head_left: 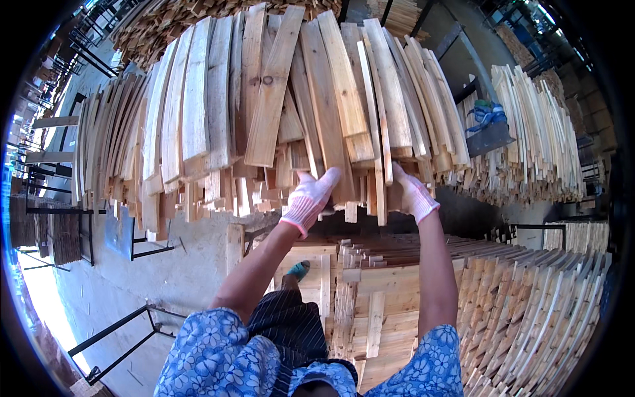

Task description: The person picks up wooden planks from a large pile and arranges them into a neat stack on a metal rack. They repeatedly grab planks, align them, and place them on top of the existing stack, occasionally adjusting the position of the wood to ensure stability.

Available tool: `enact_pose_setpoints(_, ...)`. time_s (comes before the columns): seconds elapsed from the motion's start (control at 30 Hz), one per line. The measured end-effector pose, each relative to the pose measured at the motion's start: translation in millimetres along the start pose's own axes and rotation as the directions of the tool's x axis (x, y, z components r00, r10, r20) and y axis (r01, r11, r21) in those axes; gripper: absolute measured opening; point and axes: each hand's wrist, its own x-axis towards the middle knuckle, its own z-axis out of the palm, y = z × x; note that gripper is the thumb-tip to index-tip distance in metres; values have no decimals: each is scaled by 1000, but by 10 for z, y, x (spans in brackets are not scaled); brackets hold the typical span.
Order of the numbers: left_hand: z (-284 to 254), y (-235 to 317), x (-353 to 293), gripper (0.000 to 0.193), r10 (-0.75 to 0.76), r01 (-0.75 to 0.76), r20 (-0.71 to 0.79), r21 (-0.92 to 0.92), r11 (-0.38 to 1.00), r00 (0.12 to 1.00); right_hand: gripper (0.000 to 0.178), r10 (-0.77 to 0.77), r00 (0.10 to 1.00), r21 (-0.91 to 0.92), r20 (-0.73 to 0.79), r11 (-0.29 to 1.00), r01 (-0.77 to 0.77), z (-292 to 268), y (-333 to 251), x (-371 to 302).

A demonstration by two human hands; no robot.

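Observation:
A wide heap of long pale wooden boards lies ahead of me, their near ends uneven and some crossing others. My left hand, in a white knit glove with a pink cuff, grips the near end of a wooden board. Its thumb lies along the board, while the other fingers are partly hidden. On the right side of the same cluster, my right hand, gloved alike, closes on board ends beside a narrow slat. Its fingertips are hidden behind the wood.
Stacked boards fill the lower right, close to my right arm. Another pile of slats stands at right, beside a metal post with blue wrapping. Black metal frames stand on the concrete floor at left.

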Motion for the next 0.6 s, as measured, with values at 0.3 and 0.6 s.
enact_pose_setpoints(0.3, 331, -166, -157, 117, 36, -77, -82, -575, 815, 996, 106, -23, 988, 173, -154, 984, 50, 515, -275, -310)
enact_pose_setpoints(0.6, 563, -1610, -637, 70, 36, -55, 86, 231, 971, 996, 74, -290, 950, -247, -115, 935, 256, 932, 792, -1291)
